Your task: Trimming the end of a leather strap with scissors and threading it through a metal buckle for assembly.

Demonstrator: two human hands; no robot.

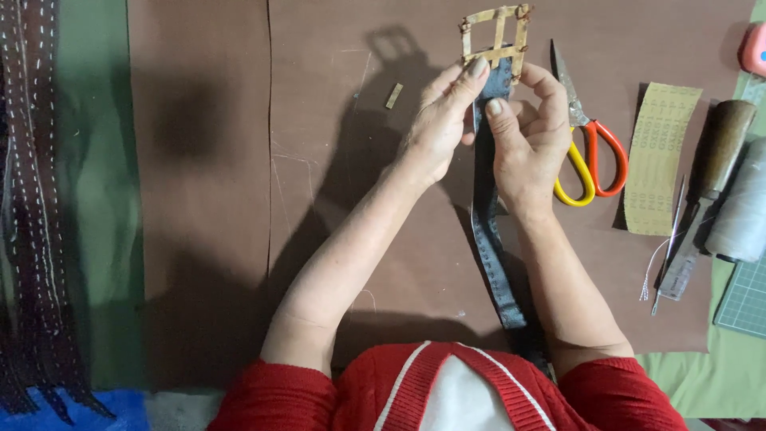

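While pinched shut, both hands' grip (483, 96) (fingertips) on denim strap (488, 231).

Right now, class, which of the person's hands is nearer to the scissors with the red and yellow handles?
The right hand. It grips the blue strap just beside the scissors, almost touching the yellow handle. The left hand pinches the strap from its far side, farther from them.

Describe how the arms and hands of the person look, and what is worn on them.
Both forearms are bare from above the elbow down. Red knitted sleeves are pushed up above the elbows, and the same red garment has white stripes along its neck opening. The left hand and the right hand wear no gloves; no rings, watch or bracelet can be seen. The nails are short and unpainted.
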